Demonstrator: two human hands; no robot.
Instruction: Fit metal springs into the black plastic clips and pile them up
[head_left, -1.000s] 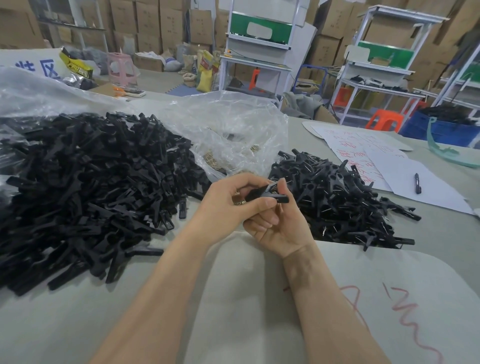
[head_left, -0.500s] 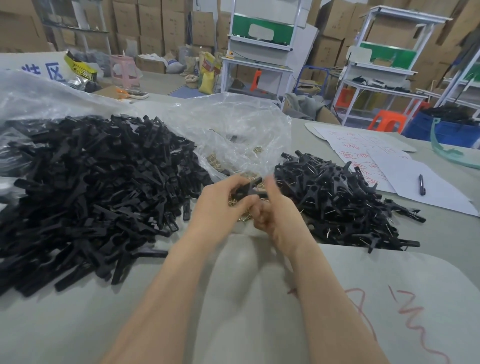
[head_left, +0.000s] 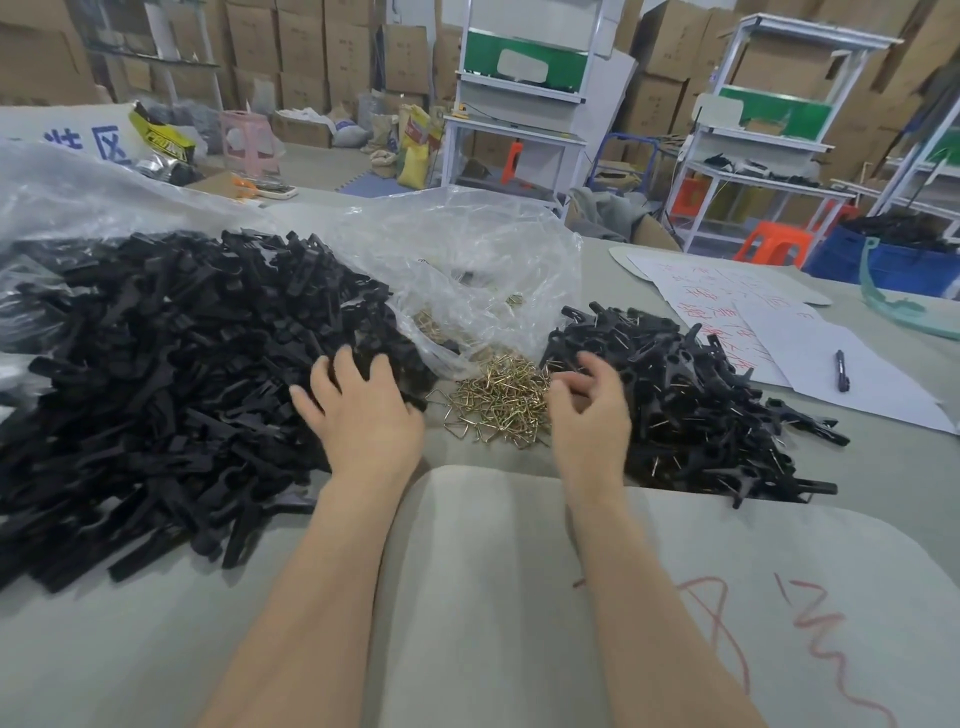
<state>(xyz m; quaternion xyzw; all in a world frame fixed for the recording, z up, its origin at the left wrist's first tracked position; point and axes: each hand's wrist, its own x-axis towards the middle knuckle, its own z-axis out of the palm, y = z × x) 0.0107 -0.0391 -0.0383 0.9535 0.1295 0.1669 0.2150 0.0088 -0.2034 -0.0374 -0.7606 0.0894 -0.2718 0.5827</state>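
With the left hand spread open on the large heap of loose black plastic clips at centre left and the right hand loosely curled, empty, beside the brass-coloured wire springs mid-frame, each should probably single out just one piece, untangled, before mating them.

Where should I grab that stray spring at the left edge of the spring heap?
Probably pinch the stray spring by its open triangular loop, coming from above on the left. It lies flat, sticking out of the tangled heap, so it should lift free.
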